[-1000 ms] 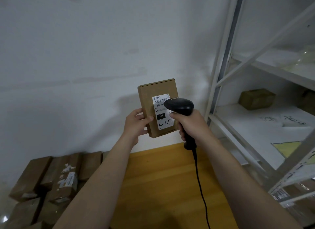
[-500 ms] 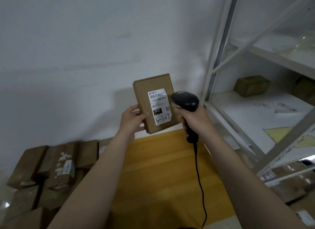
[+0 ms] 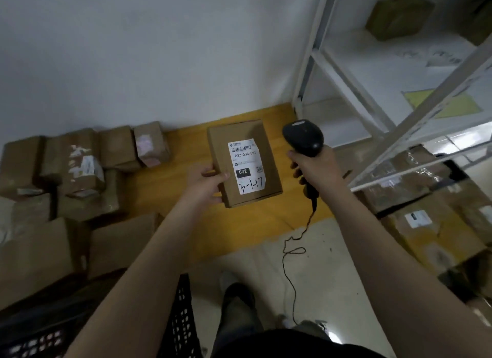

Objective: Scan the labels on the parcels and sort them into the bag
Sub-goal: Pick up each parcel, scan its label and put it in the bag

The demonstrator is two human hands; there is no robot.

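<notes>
My left hand (image 3: pixel 206 183) grips the left edge of a flat brown cardboard parcel (image 3: pixel 221 144), thumb on its face. The parcel's white label (image 3: pixel 246 167) faces me, with a barcode, "032" and handwriting. My right hand (image 3: pixel 316 167) is wrapped round the handle of a black barcode scanner (image 3: pixel 303 137), held just right of the parcel and apart from it. The scanner's cable (image 3: pixel 291 253) hangs down to the floor. No bag can be made out.
Several brown parcels (image 3: pixel 80 168) are piled on the floor at the left against the white wall. A white metal shelf rack (image 3: pixel 399 112) stands at the right, with more boxes (image 3: pixel 426 219) under it. A black perforated crate (image 3: pixel 178 317) sits at the bottom, next to my legs.
The view has tilted down to the floor. Parcel and scanner have come lower and nearer, and the scanner has drawn off to the right, leaving the whole label uncovered.
</notes>
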